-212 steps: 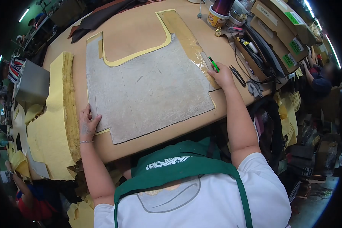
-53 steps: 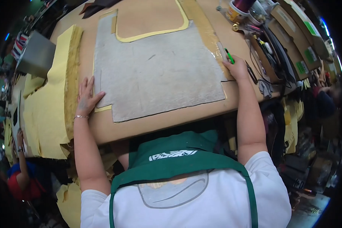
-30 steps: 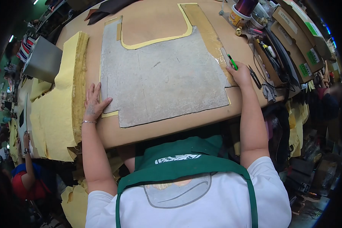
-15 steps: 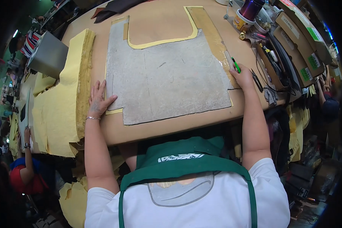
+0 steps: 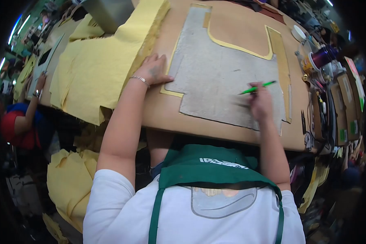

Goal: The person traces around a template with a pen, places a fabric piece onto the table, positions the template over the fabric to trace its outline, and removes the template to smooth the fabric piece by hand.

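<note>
A large grey, worn pattern board [image 5: 219, 81] with a U-shaped cut-out lies flat on the tan table [image 5: 162, 116]. Along its left side and the cut-out, a rim of yellow sheet [image 5: 171, 93] shows from underneath. My left hand [image 5: 152, 70] rests flat at the board's left edge, its thumb on the border and fingers stretched out. Held in my right hand [image 5: 261, 101] is a green pen [image 5: 258, 87], over the right part of the board; its tip points left. Motion blurs this hand slightly, and I cannot tell whether the pen touches the board.
Thick yellow material [image 5: 97, 61] is stacked left of my left hand. At the right edge stand a purple tumbler [image 5: 324, 56], a white tub [image 5: 298, 33] and cardboard boxes [image 5: 347, 101]. Black scissors or tweezers [image 5: 303, 122] lie near them. Another person's arm [image 5: 33, 97] is at far left.
My right hand has moved left with the pen, from the board's right edge to over its surface. My left hand stays at the left edge. The view has turned.
</note>
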Available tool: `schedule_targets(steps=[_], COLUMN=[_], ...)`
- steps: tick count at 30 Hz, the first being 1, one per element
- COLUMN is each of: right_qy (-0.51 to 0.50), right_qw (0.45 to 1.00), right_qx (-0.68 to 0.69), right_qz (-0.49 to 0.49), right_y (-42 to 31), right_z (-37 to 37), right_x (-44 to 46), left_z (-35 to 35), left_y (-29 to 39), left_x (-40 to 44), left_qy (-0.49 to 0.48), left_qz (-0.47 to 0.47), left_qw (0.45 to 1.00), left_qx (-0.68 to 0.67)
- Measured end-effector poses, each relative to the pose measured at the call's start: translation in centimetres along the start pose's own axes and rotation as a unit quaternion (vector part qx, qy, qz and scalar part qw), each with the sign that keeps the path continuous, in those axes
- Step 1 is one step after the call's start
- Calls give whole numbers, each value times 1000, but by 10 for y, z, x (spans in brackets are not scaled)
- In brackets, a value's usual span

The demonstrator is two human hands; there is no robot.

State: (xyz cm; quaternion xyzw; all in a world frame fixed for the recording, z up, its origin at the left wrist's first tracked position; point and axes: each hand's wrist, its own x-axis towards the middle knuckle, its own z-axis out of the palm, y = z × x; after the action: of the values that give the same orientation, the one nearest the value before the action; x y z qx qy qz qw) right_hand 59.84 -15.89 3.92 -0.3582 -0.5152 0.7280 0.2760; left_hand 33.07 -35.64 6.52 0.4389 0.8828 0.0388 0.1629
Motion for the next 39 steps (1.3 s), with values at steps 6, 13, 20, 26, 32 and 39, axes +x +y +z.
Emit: schedule_targets(steps=[6, 13, 20, 26, 32, 39], right_qy=[-218, -211, -181, -167, -191, -211], right_qw=[974, 955, 919, 954, 914, 959], right_qx=[-53, -178, -278, -208, -300, -188], right_qz=[-44, -111, -212, -140, -196, -33], right_y=[57, 69, 74, 62, 60, 37], right_z=[132, 165, 157, 128, 149, 121], right_x=[-24, -22, -17, -20, -16, -5], left_z=[0, 3, -1, -1, 4, 3], left_y=[-6, -5, 0, 0, -6, 1], left_x=[8, 6, 9, 8, 9, -10], left_qy=[-39, -28, -59, -61, -44, -11], left_qz=[30, 35, 22, 32, 41, 30], left_qw=[998, 996, 995, 994, 997, 999], left_qx=[50, 76, 79, 87, 51, -18])
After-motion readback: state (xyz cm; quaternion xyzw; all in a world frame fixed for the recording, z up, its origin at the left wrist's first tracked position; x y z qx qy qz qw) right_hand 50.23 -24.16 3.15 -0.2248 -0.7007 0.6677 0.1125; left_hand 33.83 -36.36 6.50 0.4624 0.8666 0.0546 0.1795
